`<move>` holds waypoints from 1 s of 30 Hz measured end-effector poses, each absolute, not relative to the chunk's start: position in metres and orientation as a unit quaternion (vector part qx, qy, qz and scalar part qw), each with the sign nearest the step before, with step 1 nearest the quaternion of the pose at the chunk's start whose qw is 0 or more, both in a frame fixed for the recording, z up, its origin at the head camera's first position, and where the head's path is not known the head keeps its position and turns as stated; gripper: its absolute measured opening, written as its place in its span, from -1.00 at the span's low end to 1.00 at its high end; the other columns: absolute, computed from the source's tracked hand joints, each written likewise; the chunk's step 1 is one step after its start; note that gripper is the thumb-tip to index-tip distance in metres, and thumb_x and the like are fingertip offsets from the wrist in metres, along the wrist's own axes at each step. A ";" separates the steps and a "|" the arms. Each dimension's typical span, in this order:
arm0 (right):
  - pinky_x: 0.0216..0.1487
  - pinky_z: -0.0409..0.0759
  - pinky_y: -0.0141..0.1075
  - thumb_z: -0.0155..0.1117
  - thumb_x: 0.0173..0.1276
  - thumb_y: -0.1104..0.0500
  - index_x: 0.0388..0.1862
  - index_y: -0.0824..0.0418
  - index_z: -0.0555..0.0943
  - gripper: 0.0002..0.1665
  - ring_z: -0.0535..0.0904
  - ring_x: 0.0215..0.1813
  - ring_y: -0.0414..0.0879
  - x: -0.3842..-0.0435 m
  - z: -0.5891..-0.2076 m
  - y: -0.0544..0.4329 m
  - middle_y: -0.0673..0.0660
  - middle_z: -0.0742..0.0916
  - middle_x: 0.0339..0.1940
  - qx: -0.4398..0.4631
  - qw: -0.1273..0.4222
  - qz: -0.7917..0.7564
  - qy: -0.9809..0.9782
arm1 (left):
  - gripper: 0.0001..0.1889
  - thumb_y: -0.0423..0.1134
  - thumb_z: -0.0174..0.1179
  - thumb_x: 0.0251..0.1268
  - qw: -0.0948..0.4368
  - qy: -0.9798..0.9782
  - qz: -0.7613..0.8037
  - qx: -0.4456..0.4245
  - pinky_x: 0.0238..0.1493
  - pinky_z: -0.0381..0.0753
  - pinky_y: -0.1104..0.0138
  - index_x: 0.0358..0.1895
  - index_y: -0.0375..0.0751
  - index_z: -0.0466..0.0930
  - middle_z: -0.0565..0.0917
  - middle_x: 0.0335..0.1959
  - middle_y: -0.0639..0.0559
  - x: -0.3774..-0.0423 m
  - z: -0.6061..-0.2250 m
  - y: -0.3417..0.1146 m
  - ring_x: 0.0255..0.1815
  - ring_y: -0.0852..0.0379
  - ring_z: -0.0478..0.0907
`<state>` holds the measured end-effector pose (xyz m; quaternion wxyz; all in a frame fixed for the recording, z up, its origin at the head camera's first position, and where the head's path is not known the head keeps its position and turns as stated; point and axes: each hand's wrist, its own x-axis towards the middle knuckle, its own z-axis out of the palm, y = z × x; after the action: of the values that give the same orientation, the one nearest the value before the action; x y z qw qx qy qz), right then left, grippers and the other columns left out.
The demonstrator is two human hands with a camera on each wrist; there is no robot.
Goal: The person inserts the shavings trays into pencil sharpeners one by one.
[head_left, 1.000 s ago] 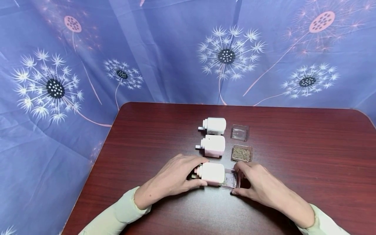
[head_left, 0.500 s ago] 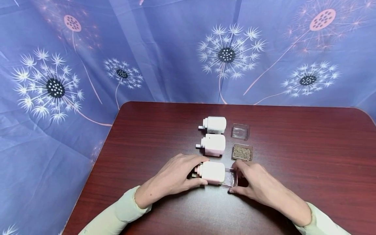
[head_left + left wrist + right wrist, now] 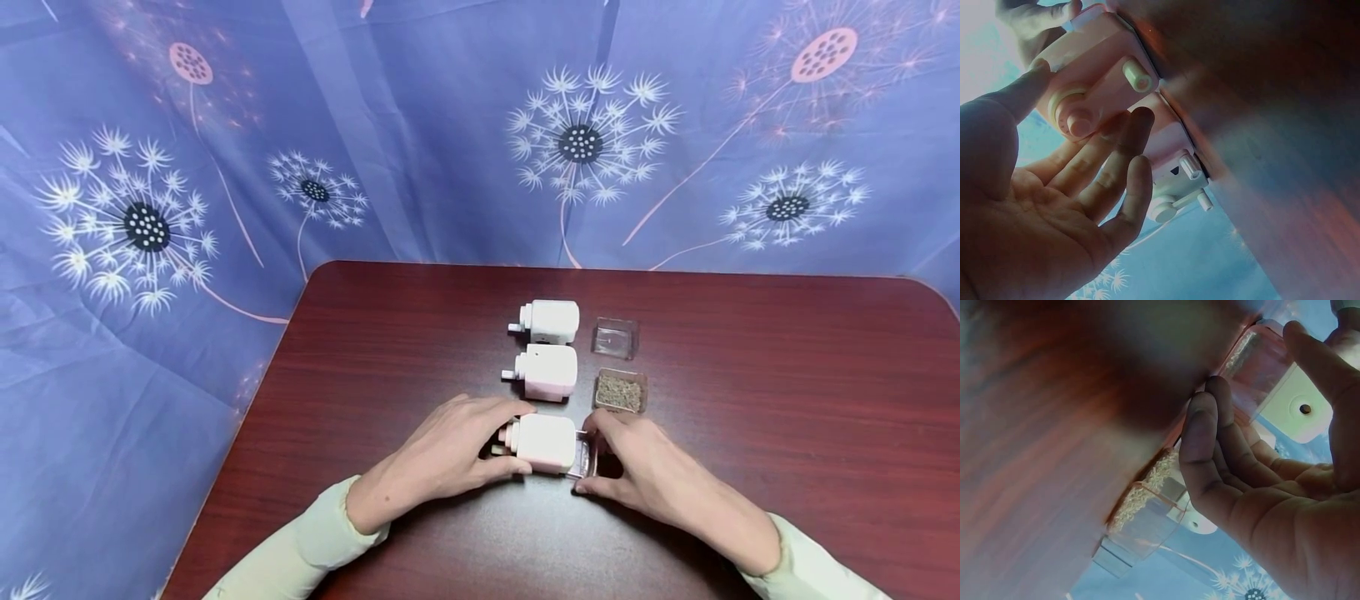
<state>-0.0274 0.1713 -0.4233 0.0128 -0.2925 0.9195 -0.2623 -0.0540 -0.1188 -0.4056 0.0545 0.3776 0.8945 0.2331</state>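
A white-and-pink hand-crank pencil sharpener [image 3: 546,442] lies nearest the front of the table. My left hand [image 3: 453,442] grips it between thumb and fingers at the crank end. In the left wrist view its knob and crank handle [image 3: 1137,75] face the palm. My right hand [image 3: 648,458] pinches a clear shavings drawer [image 3: 583,457] by its sides. The drawer sits partly inside the sharpener's right end. The right wrist view shows the drawer's see-through wall [image 3: 1260,375] beside the sharpener's face with a round hole [image 3: 1305,409].
Two more crank sharpeners, one pinkish [image 3: 550,371] and one white [image 3: 553,321], lie in a row behind. To their right are a clear drawer full of shavings [image 3: 620,392] and another clear drawer [image 3: 615,339]. A blue dandelion-print cloth [image 3: 450,125] hangs beyond the table.
My right hand has moved left with the clear drawer, which slides further into the sharpener. My left hand stays in place on the sharpener.
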 end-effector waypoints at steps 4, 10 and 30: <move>-0.27 0.68 -0.27 0.80 0.02 -0.06 -0.03 0.16 0.60 -0.33 0.59 -0.25 -0.25 -0.028 -0.423 0.169 -0.06 0.68 -0.27 -0.292 0.011 -0.258 0.921 | -0.31 0.26 0.39 0.35 0.058 0.894 0.235 0.377 0.19 0.65 0.17 0.44 0.06 0.52 0.72 0.21 0.17 -0.054 -0.406 -0.119 0.19 0.24 0.66; -0.26 0.67 -0.26 0.79 0.02 -0.05 -0.02 0.17 0.61 -0.33 0.58 -0.25 -0.26 -0.030 -0.424 0.166 -0.07 0.67 -0.28 -0.291 0.014 -0.258 0.921 | -0.31 0.27 0.37 0.36 0.060 0.894 0.235 0.376 0.20 0.64 0.16 0.45 0.06 0.52 0.71 0.22 0.18 -0.054 -0.405 -0.119 0.20 0.25 0.65; -0.29 0.64 -0.29 0.79 0.02 -0.03 -0.05 0.18 0.60 -0.35 0.56 -0.29 -0.27 -0.032 -0.425 0.162 -0.10 0.65 -0.33 -0.300 0.011 -0.261 0.917 | -0.33 0.26 0.41 0.34 0.058 0.892 0.245 0.376 0.15 0.65 0.17 0.42 0.08 0.53 0.73 0.17 0.20 -0.055 -0.406 -0.119 0.13 0.27 0.67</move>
<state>-0.0319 0.1615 -0.4247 0.0109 -0.3004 0.9172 -0.2614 -0.0546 -0.1193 -0.4063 0.0583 0.3761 0.8917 0.2451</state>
